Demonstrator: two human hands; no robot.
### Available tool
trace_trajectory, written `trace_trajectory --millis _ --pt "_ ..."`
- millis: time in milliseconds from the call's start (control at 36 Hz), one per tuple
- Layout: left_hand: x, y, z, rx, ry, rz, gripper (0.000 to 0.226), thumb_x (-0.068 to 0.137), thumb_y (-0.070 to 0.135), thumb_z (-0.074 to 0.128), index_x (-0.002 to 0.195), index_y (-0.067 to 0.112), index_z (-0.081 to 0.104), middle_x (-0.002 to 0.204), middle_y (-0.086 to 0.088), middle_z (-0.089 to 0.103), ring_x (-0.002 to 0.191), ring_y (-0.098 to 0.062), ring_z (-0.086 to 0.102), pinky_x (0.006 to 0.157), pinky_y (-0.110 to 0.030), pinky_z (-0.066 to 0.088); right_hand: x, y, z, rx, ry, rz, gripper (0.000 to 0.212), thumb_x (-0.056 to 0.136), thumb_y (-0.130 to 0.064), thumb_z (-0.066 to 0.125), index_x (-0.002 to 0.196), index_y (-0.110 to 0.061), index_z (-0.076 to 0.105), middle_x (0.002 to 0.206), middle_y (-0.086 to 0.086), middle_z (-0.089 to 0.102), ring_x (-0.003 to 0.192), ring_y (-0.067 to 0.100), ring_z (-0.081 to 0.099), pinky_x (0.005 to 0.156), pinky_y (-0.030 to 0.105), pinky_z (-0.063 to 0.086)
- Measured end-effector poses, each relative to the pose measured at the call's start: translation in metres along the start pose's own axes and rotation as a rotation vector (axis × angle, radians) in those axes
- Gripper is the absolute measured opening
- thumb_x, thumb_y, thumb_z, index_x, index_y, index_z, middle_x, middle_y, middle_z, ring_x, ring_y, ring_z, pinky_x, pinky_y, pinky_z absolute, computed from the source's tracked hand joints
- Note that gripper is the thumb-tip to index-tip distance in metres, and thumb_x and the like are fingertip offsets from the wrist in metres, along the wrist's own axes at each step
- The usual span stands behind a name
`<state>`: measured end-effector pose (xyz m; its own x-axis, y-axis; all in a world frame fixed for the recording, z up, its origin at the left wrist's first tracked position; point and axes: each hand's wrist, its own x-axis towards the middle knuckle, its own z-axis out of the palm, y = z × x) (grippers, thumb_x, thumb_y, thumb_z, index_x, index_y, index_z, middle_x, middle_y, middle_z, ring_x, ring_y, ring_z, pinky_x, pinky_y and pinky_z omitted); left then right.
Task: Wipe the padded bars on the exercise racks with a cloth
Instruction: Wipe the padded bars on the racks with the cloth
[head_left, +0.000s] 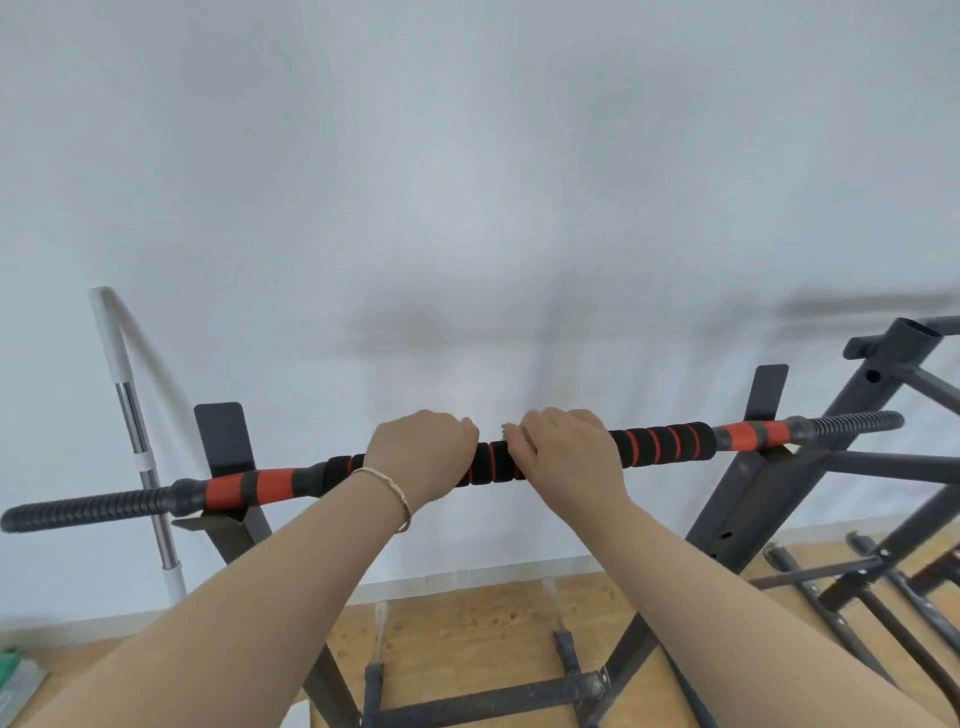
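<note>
Well, both my hands are on the padded bar (660, 444), which lies across the brackets of the dark metal rack (223, 436) in front of a white wall (467, 156); my left hand (421, 457) is wrapped round the foam near the middle; my right hand (566, 457) sits just beside it, fingers curled over the top. No cloth shows, and I cannot tell whether one is tucked under a palm.

I judge the foam soft and grippy, giving under pressure, with a stiff core; the bar seems only to rest in its brackets, so hard rubbing may roll or lift it; the foam mid-span looks the best place to hold.

Below is a wooden floor (467, 623); more dark frame parts (831, 597) lie on it to the right; a silver-and-white pole (132, 415) leans at the left.
</note>
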<state>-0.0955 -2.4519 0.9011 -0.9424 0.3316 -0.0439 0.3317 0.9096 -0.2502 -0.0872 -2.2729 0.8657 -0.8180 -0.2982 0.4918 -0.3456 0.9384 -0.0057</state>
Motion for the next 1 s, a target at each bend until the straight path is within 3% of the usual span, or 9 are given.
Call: trace_trajectory --millis 56,139,222,361,500,611,750,917,1000 --pt "-0.005 0.001 0.002 0.047 0.053 -0.006 0.020 0.089 0.005 0.048 0.106 0.015 0.043 0.069 0.001 0.038 0.072 -0.026 0.050 0.057 -0.032 0.040 0.011 0.002 -0.005 -0.085 -0.081 -0.042 0.015 0.082 -0.007 0.064 0.070 -0.014 0.060 0.056 -0.002 0.036 0.047 0.019 0.033 0.048 0.028 0.027" --pt "-0.016 0.005 0.006 0.018 0.173 -0.023 0.018 0.086 0.007 0.052 0.096 0.019 0.042 0.060 0.001 0.034 0.058 -0.025 0.046 0.048 -0.027 0.032 0.021 0.001 -0.007 -0.257 -0.185 -0.024 0.041 0.057 -0.011 0.086 0.059 -0.015 0.045 0.055 -0.002 0.025 0.044 0.018 0.024 0.045 0.023 0.011" --pt "-0.025 0.009 0.018 -0.015 0.434 0.034 0.024 0.070 0.001 0.057 0.065 0.016 0.039 0.049 0.002 0.021 0.039 -0.017 0.025 0.045 -0.022 0.024 0.034 0.002 -0.006 -0.318 -0.240 -0.135 0.035 0.087 -0.028 0.072 0.076 -0.013 0.043 0.062 -0.001 0.029 0.057 0.023 0.038 0.045 0.025 0.021" --pt "-0.030 0.012 0.043 -0.100 0.705 0.001 0.041 0.099 0.015 0.023 0.067 0.015 0.049 0.058 0.001 0.032 0.052 -0.021 0.030 0.053 -0.033 0.026 0.044 0.013 -0.007 -0.185 -0.348 -0.099 0.022 0.105 -0.024 0.042 0.102 -0.006 0.055 0.087 0.006 0.051 0.075 0.027 0.046 0.065 0.032 0.040" --pt "-0.038 0.009 0.046 -0.266 0.706 0.020 0.040 0.093 0.012 0.023 0.090 0.011 0.062 0.081 -0.003 0.058 0.070 -0.024 0.050 0.064 -0.035 0.039 0.023 0.036 -0.034 0.158 -0.044 0.262 0.033 0.104 -0.030 0.041 0.084 -0.010 0.057 0.066 0.003 0.052 0.061 0.023 0.050 0.057 0.033 0.039" --pt "-0.020 0.005 0.017 -0.195 0.572 0.067 0.031 0.073 -0.001 0.059 0.103 0.003 0.059 0.091 -0.010 0.062 0.077 -0.030 0.057 0.060 -0.042 0.050 -0.011 0.039 -0.032 0.314 0.005 0.177 0.032 0.099 -0.031 0.044 0.072 -0.017 0.051 0.063 -0.004 0.051 0.058 0.015 0.048 0.057 0.034 0.038" --pt "0.006 0.024 -0.004 0.029 0.217 0.110 0.043 0.090 0.011 0.047 0.127 0.021 0.030 0.085 0.000 0.045 0.077 -0.025 0.050 0.060 -0.034 0.040 -0.038 0.042 -0.010 0.207 0.074 0.025 0.038 0.102 -0.043 0.041 0.118 -0.020 0.066 0.108 -0.009 0.069 0.101 0.012 0.062 0.108 0.043 0.040" --pt "0.002 0.034 0.008 0.098 0.230 0.111 0.035 0.091 0.007 0.043 0.123 0.018 0.039 0.067 0.002 0.034 0.064 -0.024 0.049 0.052 -0.028 0.037 -0.032 0.038 0.003 0.037 0.249 0.065 0.028 0.104 -0.034 0.048 0.089 -0.016 0.064 0.081 -0.004 0.060 0.072 0.020 0.057 0.091 0.039 0.046" --pt "-0.007 0.036 0.014 0.088 0.380 0.147 0.048 0.087 0.005 0.009 0.100 0.015 0.054 0.062 0.000 0.032 0.052 -0.022 0.040 0.048 -0.028 0.027 -0.023 0.032 0.006 -0.019 0.277 0.081 0.033 0.105 -0.023 0.039 0.079 -0.013 0.056 0.070 -0.001 0.050 0.062 0.021 0.046 0.076 0.034 0.044"
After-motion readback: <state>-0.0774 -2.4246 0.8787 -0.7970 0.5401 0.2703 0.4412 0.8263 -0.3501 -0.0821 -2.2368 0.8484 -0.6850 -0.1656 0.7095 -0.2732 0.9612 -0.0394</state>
